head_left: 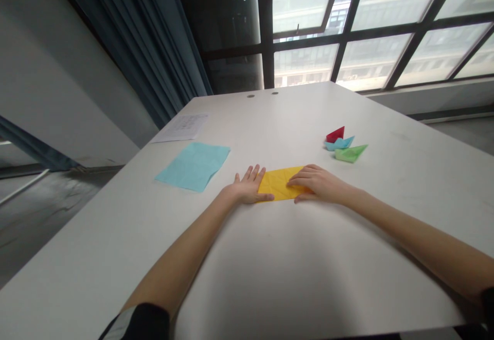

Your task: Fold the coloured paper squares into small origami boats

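A folded sheet of yellow paper [278, 183] with crease lines lies flat on the white table [270, 257]. My left hand [250, 186] rests spread on its left end, the thumb along the near edge. Over the right end lies my right hand [314, 183], its fingers together and slightly bent, fingertips touching the paper's top. The thumb of that hand sits by the near edge. Part of the right end is hidden beneath the fingers.
To the left lies a light blue paper sheet [195, 166], with a printed white sheet [182, 127] behind it. On the right stand three folded paper boats: red [335, 135], blue [338, 144] and green [350, 154]. Windows and a blue curtain [154, 36] are beyond the table.
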The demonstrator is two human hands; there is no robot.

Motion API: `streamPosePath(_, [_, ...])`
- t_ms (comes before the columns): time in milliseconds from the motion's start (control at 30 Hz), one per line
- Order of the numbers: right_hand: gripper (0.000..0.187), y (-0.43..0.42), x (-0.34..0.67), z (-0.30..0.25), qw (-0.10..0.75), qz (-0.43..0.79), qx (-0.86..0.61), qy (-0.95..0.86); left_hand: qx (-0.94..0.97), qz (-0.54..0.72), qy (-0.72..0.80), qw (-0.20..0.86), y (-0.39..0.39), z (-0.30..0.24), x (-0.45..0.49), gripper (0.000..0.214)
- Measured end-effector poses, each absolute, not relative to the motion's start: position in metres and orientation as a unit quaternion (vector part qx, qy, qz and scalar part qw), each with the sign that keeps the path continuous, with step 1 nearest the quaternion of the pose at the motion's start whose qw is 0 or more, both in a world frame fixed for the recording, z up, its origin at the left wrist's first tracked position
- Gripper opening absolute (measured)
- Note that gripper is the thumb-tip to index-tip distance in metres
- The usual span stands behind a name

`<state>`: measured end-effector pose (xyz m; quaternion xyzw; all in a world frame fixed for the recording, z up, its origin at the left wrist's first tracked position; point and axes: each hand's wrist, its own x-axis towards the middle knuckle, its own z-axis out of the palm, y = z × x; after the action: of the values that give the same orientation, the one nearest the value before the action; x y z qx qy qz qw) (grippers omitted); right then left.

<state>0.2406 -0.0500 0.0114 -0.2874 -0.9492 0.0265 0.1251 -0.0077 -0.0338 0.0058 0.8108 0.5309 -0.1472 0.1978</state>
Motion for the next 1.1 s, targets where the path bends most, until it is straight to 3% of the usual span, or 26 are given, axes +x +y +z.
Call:
streamPosePath(333, [0.028,-0.055,0.232,0.009,0.119,0.000,-0.250,-0.961,0.824,-0.156,0.497,0.224,-0.031,0.011,-0.013,0.115])
streamPosePath(500, [0.025,-0.058,0.231,0.007,0.123,-0.059,-0.233,-0.963,0.815,-0.131,0.488,0.282,-0.026,0.024,-0.017,0.101])
streamPosePath(667, [0.026,-0.058,0.233,0.009,0.183,-0.083,-0.299,-0.933,0.778,0.114,0.506,0.356,-0.014,0.027,-0.017,0.085])
streamPosePath(767, [0.024,-0.055,0.236,0.009,0.246,-0.062,-0.372,-0.893,0.708,0.282,0.559,0.328,-0.007,0.021,-0.013,0.067])
streamPosePath(867, [0.023,-0.052,0.239,0.010,0.301,-0.019,-0.438,-0.847,0.641,0.366,0.605,0.300,-0.007,0.017,-0.003,0.046])
streamPosePath(967, [0.021,-0.052,0.239,0.015,0.344,0.024,-0.478,-0.808,0.628,0.318,0.594,0.389,-0.021,0.020,0.013,0.040])
streamPosePath(1100, [0.023,-0.057,0.235,0.023,0.386,0.090,-0.489,-0.777,0.578,0.260,0.529,0.564,-0.048,0.027,0.038,0.051])
